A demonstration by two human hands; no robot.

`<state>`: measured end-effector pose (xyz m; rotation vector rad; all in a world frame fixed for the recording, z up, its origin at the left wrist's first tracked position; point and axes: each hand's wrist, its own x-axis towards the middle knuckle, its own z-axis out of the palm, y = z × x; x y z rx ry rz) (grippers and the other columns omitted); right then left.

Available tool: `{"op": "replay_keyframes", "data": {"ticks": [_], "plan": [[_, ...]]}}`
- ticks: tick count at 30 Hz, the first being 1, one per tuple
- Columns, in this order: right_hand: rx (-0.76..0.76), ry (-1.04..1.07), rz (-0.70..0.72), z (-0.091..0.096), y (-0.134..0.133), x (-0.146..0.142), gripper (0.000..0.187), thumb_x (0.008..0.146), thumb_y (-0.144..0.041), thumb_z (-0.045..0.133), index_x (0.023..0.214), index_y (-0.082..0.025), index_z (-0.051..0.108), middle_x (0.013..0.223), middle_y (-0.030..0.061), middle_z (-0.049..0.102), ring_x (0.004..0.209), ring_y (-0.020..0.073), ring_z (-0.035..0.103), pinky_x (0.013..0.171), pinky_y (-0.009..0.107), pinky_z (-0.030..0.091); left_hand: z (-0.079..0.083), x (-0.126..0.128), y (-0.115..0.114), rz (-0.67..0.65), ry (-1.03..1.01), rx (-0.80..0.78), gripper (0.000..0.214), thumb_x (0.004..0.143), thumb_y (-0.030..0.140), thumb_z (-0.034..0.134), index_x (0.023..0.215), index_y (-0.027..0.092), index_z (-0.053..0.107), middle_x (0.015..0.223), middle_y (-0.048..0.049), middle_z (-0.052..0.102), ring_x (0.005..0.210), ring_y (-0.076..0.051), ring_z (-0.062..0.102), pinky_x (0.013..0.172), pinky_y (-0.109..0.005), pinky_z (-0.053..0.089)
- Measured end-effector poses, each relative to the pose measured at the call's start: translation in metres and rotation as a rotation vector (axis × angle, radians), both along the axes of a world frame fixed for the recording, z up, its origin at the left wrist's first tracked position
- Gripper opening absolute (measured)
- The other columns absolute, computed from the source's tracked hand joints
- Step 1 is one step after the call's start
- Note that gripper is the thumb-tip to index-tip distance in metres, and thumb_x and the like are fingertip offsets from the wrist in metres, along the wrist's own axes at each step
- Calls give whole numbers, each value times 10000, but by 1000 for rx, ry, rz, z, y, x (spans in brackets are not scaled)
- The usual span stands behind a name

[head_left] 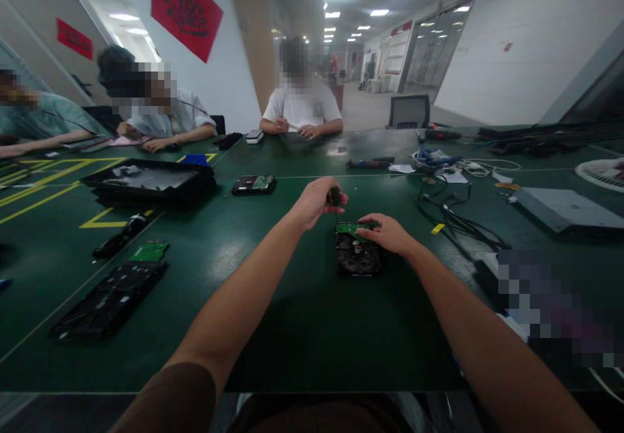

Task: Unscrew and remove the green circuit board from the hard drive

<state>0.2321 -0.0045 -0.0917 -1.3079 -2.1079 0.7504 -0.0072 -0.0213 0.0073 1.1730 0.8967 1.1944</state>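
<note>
Head view: just right of centre, left hand (316,204) curled narrowly around the dark handle of a screwdriver (333,196), with fingers covering much of it. Thin shaft pointing down to the upper left corner of a hard drive (358,259); tip too small to make out, so impossible to tell whether touching. Right hand (390,234) at the drive's upper right, fingers bent, fingertips at the green circuit board (347,228) and covering its right end; cannot tell whether gripping it or only resting there. Drive flat on the green table (273,316), dark face up, fine detail lost in shadow.

At lower left, another drive (110,300), with a loose green board (149,251) just beyond its far end; above these, a black cylindrical object (121,236), hard to identify. At upper left, a black tray (146,179), contents blurred. Left of centre, a smaller-looking drive (253,184). Toward the right, tangled dark cables (453,215) and a grey metal box (568,209); at the right edge, a round white object (602,173), cut off. At lower right, a pixelated patch (560,316), hiding whatever lies beneath. At upper centre, a person in white (302,108), head pixelated, handheld item unclear.
</note>
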Motion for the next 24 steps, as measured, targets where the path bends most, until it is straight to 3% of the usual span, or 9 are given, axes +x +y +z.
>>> {"op": "replay_keyframes", "data": {"ticks": [5, 13, 20, 24], "plan": [[-9, -4, -5, 0, 0, 0, 417, 864, -495, 732, 1175, -218, 729, 1186, 90, 723, 820, 184, 662, 738, 333, 555, 2, -3, -1, 55, 140, 107, 253, 842, 354, 576, 810, 143, 710, 887, -111, 675, 797, -184, 636, 562, -234, 529], [2, 8, 5, 0, 0, 0, 406, 862, -485, 731, 1165, -214, 736, 1154, 85, 730, 811, 181, 653, 754, 334, 545, 2, 1, -3, -33, -16, -25, 189, 838, 324, 585, 900, 152, 628, 836, -112, 706, 791, -220, 679, 661, -352, 594], [7, -5, -11, -1, 0, 0, 431, 849, -497, 738, 1165, -205, 735, 1145, 86, 726, 724, 153, 611, 689, 315, 520, 4, -2, -3, 35, 105, 79, 235, 837, 331, 576, 823, 134, 704, 906, -118, 667, 826, -190, 626, 606, -261, 559], [-3, -7, -15, 0, -1, 0, 435, 853, -497, 735, 1176, -205, 732, 1128, 85, 730, 729, 156, 616, 686, 310, 516, 3, -1, -2, -27, 62, 31, 216, 847, 331, 584, 887, 140, 677, 856, -109, 685, 788, -199, 651, 628, -308, 581]]}}
